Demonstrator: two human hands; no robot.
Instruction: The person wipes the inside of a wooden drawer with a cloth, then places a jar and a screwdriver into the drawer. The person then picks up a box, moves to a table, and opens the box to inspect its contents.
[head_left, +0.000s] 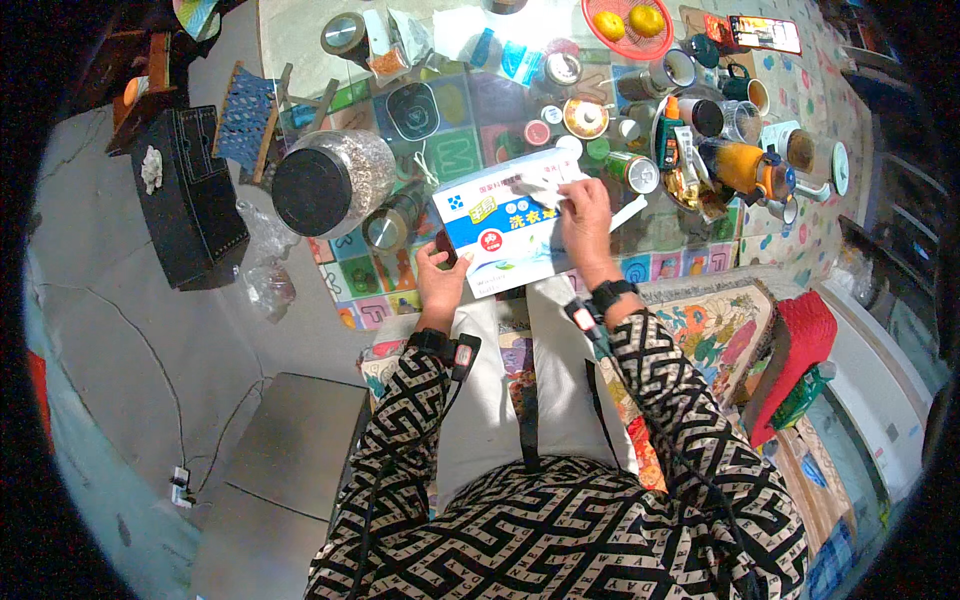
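A white and blue printed cardboard box (495, 232) lies slightly tilted before me at the near edge of the glass-topped table. My left hand (441, 279) grips its lower left side, thumb on the front face. Over the box's upper right part, my right hand (586, 221) pinches a crumpled white tissue (546, 191) that touches the printed face. Left of the box lies a large clear jar with a black lid (311, 191), its contents granular. A green drink can (632, 172) is just right of my right hand.
Jars, cups and bottles crowd the table's right side, among them an orange and blue bottle (739, 169). A red basket (628, 52) holds two yellow-orange fruits. A phone (765, 35) lies at the back right. A black drawer box (187, 195) stands left of the table.
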